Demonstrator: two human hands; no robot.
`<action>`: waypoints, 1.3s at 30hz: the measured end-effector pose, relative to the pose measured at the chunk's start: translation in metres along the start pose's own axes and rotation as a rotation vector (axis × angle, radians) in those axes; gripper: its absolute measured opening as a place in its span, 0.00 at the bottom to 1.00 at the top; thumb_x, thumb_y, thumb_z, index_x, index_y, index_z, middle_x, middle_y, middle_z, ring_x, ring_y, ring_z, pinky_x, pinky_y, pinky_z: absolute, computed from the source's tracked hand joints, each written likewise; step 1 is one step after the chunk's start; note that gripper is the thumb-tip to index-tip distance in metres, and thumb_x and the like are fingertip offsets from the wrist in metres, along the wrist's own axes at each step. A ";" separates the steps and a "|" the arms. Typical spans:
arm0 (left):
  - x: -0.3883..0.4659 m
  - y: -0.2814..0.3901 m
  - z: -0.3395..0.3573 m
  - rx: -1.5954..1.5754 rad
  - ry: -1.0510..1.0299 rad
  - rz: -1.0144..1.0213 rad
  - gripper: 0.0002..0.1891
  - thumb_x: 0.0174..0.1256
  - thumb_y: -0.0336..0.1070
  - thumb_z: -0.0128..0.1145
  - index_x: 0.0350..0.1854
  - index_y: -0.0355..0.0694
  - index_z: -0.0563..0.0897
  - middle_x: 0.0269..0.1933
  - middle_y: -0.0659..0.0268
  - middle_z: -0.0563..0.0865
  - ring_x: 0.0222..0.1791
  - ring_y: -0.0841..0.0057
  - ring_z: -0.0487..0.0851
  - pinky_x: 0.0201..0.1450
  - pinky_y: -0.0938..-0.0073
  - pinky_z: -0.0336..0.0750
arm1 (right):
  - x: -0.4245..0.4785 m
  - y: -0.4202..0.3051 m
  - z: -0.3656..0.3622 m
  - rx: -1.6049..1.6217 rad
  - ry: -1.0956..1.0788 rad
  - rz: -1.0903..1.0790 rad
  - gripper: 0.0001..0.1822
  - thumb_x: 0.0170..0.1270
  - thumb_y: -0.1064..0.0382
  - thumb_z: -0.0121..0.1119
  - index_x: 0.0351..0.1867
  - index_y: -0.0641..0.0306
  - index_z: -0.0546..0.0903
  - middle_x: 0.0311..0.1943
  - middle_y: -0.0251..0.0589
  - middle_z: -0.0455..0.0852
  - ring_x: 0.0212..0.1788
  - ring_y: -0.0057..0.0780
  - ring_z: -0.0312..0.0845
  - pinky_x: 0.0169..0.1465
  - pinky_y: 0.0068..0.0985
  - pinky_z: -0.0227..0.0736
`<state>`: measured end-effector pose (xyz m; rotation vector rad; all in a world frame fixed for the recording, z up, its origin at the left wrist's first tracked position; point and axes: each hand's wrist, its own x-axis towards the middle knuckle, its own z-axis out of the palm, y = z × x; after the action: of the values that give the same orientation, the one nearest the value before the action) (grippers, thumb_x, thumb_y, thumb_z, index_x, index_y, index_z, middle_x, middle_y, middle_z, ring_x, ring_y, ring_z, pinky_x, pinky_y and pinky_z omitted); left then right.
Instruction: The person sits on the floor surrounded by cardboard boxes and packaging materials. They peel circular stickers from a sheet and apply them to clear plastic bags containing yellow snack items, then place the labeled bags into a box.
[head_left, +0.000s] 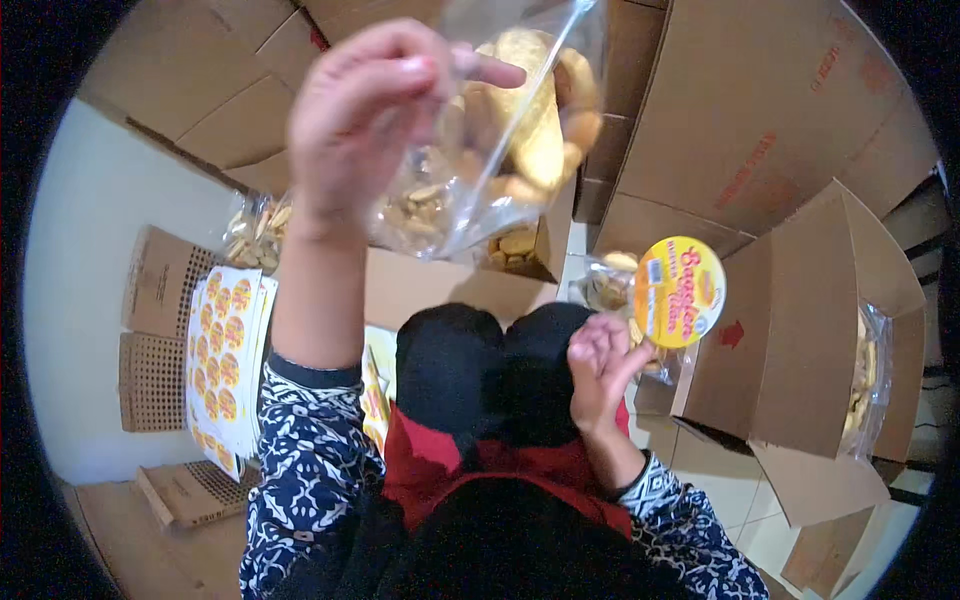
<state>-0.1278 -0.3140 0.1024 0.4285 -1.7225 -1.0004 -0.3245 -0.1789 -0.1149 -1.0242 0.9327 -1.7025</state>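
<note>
My left hand (375, 105) is raised at the upper middle, its fingers at a clear plastic bag (465, 217) of baked snacks with a pale seam down its front. Part of the hand is blurred; whether the fingers pinch the film is unclear. Lower right, my right hand (604, 360) holds a round yellow printed label (679, 292) by its edge, on a fingertip. The label faces up and is apart from the bag. Under it, more bagged snacks (611, 281) lie partly hidden.
At left, sheets of round labels (221, 322) are stacked near perforated cardboard pieces (161, 382). Bagged snacks (255, 229) lie behind them. An open carton (802, 337) with a filled bag (866, 375) stands at right. Large cartons (712, 135) rise at the back. An open box (427, 289) is before my knees.
</note>
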 end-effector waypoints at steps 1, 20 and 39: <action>-0.008 0.019 0.000 -0.026 -0.068 0.052 0.09 0.57 0.37 0.43 0.21 0.39 0.69 0.26 0.58 0.77 0.44 0.58 0.78 0.63 0.51 0.56 | 0.000 -0.008 0.001 -0.040 0.024 -0.010 0.36 0.56 0.79 0.49 0.60 0.53 0.44 0.47 0.45 0.66 0.44 0.28 0.67 0.47 0.25 0.67; -0.241 -0.090 0.032 -0.484 0.891 -0.624 0.12 0.66 0.41 0.47 0.43 0.39 0.74 0.40 0.62 0.80 0.41 0.74 0.79 0.41 0.71 0.75 | -0.064 -0.069 -0.020 -0.321 -0.505 0.280 0.68 0.38 0.60 0.74 0.65 0.57 0.26 0.59 0.51 0.60 0.60 0.42 0.61 0.61 0.35 0.61; -0.268 -0.009 0.159 0.757 0.688 -0.359 0.28 0.52 0.44 0.59 0.55 0.38 0.69 0.61 0.48 0.60 0.60 0.56 0.58 0.63 0.57 0.49 | -0.051 -0.095 -0.018 0.269 -0.513 0.295 0.19 0.64 0.63 0.52 0.53 0.72 0.73 0.58 0.47 0.70 0.59 0.33 0.66 0.62 0.31 0.57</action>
<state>-0.1703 -0.0670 -0.0827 1.4263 -1.3379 -0.3076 -0.3585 -0.1003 -0.0478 -1.0155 0.4766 -1.1965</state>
